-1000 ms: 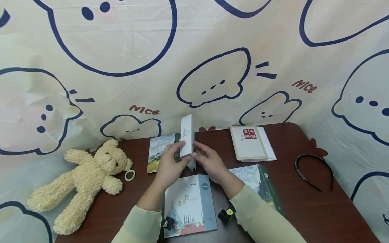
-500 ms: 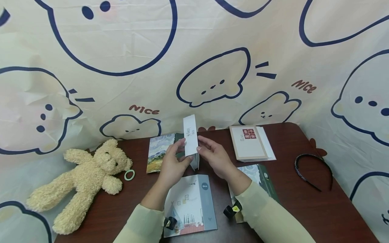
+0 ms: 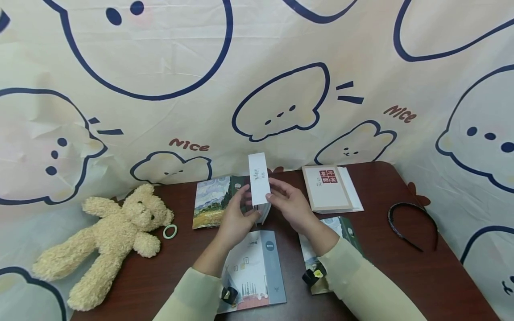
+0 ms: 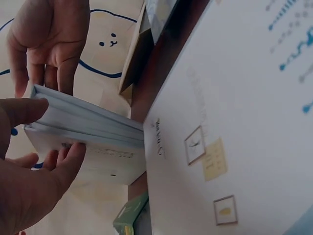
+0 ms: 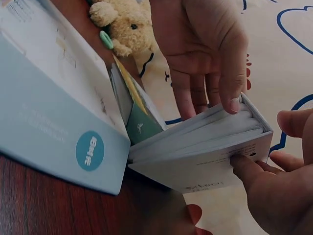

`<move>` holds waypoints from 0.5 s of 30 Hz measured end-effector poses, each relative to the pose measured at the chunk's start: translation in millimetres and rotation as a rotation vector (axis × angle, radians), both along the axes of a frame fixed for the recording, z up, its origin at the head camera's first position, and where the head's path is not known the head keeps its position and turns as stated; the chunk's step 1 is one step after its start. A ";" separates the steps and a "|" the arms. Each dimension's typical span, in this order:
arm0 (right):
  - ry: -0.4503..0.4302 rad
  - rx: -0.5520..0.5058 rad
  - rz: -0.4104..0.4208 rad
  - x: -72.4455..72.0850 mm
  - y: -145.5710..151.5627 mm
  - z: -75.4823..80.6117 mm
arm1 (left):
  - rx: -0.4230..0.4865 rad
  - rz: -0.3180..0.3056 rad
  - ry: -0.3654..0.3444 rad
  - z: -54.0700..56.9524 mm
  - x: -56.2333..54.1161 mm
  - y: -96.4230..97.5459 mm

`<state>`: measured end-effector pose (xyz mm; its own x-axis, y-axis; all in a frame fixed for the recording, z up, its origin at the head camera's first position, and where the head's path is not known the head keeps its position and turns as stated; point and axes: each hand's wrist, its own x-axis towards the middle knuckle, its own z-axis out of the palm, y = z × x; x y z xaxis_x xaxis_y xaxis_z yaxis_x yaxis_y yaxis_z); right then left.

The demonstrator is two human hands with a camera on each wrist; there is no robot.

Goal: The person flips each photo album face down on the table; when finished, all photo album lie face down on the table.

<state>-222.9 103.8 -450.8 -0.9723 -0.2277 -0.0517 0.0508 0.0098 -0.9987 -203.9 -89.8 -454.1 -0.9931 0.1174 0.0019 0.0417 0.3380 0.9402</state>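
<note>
A white hardcover book (image 3: pixel 259 178) stands on edge in the middle of the table, its lettered spine facing up and its pages hanging loosely in bunches. My left hand (image 3: pixel 236 219) grips it from the left, with the thumb over the near end of the pages and the fingertips against one cover (image 4: pixel 105 155). From the right, my right hand (image 3: pixel 292 207) touches the other cover (image 5: pixel 205 171) with its fingertips; its thumb lies close by the spine edge. Just in front of the book lies a white and blue picture book (image 3: pixel 250 272).
Behind the left hand lies a landscape-covered book (image 3: pixel 210 200). Another green-spined book (image 3: pixel 345 232) is partly hidden under the right arm. White books (image 3: pixel 329 189) lie at the back right. A teddy bear (image 3: pixel 120 240), a green ring (image 3: pixel 170 231) and a headband (image 3: pixel 395 225) flank them.
The white book and both hands have shifted a little to the right. The book has turned slightly, and its spine now shows more squarely to the head view.
</note>
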 end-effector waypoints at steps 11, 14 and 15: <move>-0.058 0.017 -0.040 -0.6 12.1 -6.0 | -0.056 -0.099 -0.113 -6.2 1.9 0.9; -0.062 0.055 -0.055 -1.1 16.6 -7.5 | -0.074 -0.135 -0.152 -8.7 1.5 -0.2; -0.067 0.060 -0.061 -1.3 17.9 -7.7 | -0.083 -0.145 -0.159 -9.5 1.3 -0.4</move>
<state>-224.3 121.7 -458.5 -0.9781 -0.1631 -0.1292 0.1200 0.0646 -0.9907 -202.6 -90.2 -463.6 -0.9528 0.2520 -0.1690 -0.0512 0.4154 0.9082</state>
